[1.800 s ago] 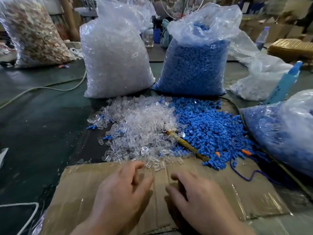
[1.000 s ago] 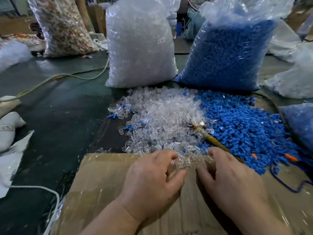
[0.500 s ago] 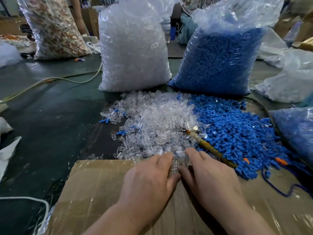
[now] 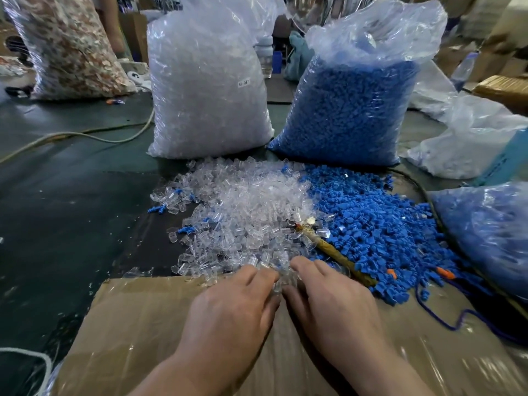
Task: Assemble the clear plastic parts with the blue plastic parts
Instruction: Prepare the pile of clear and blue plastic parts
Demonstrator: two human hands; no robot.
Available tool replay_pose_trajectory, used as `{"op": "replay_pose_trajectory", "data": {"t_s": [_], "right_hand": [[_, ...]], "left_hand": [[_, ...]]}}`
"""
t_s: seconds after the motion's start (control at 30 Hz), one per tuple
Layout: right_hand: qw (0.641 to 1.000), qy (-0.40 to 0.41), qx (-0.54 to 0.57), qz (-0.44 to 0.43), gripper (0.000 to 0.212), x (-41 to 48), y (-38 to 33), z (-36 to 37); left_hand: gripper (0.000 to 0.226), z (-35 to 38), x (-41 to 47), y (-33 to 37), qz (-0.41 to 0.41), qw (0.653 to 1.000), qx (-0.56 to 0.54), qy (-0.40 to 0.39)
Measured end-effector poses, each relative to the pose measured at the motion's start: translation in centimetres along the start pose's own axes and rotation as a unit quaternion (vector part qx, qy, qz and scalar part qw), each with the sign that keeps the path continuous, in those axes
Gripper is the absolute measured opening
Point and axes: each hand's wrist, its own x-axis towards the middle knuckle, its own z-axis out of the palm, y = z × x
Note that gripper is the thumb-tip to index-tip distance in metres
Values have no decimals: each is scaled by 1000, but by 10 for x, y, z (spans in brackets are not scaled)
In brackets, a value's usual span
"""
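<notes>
A heap of clear plastic parts (image 4: 248,212) lies on the dark table, touching a heap of blue plastic parts (image 4: 380,224) on its right. My left hand (image 4: 237,307) and my right hand (image 4: 328,298) lie palm down, side by side, at the near edge of the clear heap. Their fingertips rest among the clear pieces, and a small cluster of clear parts sits between the two thumbs. The undersides of both hands are hidden. Both wrists are over a taped cardboard sheet (image 4: 143,324).
A full bag of clear parts (image 4: 205,90) and a full bag of blue parts (image 4: 351,110) stand behind the heaps. A brown stick (image 4: 334,250) lies across the heaps' border. Another blue-filled bag (image 4: 491,232) is at right, a blue cord (image 4: 457,321) beside it, a pale cable (image 4: 85,135) at left.
Both hands moved forward off the cardboard to the near edge of the clear heap and drew close together, with clear pieces gathered between them.
</notes>
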Motion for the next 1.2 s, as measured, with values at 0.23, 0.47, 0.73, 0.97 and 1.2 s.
{"op": "replay_pose_trajectory", "data": {"t_s": [0.23, 0.47, 0.73, 0.97, 1.2], "right_hand": [[1000, -7, 29, -3, 42, -1, -1, -4], [998, 45, 52, -9, 35, -4, -6, -8], [995, 75, 61, -7, 36, -6, -5, -3], [995, 65, 75, -22, 19, -7, -4, -4], [995, 82, 56, 15, 20, -8, -2, -1]], "left_hand": [[34, -2, 0, 0, -4, 1000, -15, -3], [39, -10, -1, 3, -7, 1000, -11, -8], [33, -10, -4, 2, -6, 1000, -15, -13], [30, -7, -5, 0, 11, 1000, -13, -3], [25, -6, -4, 1, -2, 999, -41, -15]]}}
